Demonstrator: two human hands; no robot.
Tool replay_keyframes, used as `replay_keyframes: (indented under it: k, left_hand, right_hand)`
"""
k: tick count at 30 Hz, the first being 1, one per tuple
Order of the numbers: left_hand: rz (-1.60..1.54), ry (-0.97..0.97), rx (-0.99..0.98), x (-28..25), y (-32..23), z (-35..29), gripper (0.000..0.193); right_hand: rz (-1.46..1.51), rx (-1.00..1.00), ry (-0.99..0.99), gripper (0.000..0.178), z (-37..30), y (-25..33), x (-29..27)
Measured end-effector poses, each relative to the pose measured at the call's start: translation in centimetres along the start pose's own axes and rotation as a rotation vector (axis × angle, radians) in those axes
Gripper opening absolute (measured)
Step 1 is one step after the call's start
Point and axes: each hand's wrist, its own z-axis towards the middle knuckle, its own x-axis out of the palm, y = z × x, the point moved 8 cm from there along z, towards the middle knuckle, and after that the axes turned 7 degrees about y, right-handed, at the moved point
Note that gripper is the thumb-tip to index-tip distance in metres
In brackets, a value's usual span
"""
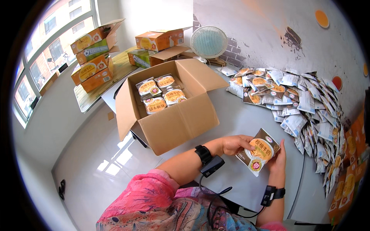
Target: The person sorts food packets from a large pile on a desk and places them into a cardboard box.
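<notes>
Between my two hands is a flat brown and white pouch (pixel 252 161) with a yellow bowl picture on its front. My left hand (pixel 236 144) grips its left edge, thumb lying on the front. Along the right edge, my right hand (pixel 278 158) holds it with the fingers mostly hidden behind. Ahead and to the left stands an open cardboard carton (pixel 177 125), its flaps folded out. Inside it, several matching pouches (pixel 148 88) lie face up in two rows.
A large heap of pouches (pixel 293 104) leans against the wall on the right. Orange boxes (pixel 90 71) are stacked on a wooden table at the back left, with more boxes (pixel 154 40) beside a round fan (pixel 209 41). Further orange cartons (pixel 347 181) stand at the far right.
</notes>
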Motion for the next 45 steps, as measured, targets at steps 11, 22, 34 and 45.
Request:
replay_keyframes:
  k: [11,22,34,45]
  left_hand:
    - [0.04,-0.441,0.527,1.6,-17.0,-6.3,0.048]
    - [0.123,-1.071,0.439,-11.0,-26.7,-23.1,0.031]
    - [0.004,-1.422,0.312,-21.5,-23.6,-32.1,0.026]
    - [0.144,-1.589,0.246,-22.9,-23.1,-35.1,0.019]
  right_hand:
    - [0.091,0.002,-0.031,0.028,-0.7,-0.2,1.8]
    - [0.07,-0.014,-0.028,0.023,-1.2,-0.1,2.8]
    - [-0.003,-0.011,-0.022,0.021,-1.0,0.2,2.5]
    - [-0.039,-0.007,-0.043,0.021,-0.7,-0.2,2.2]
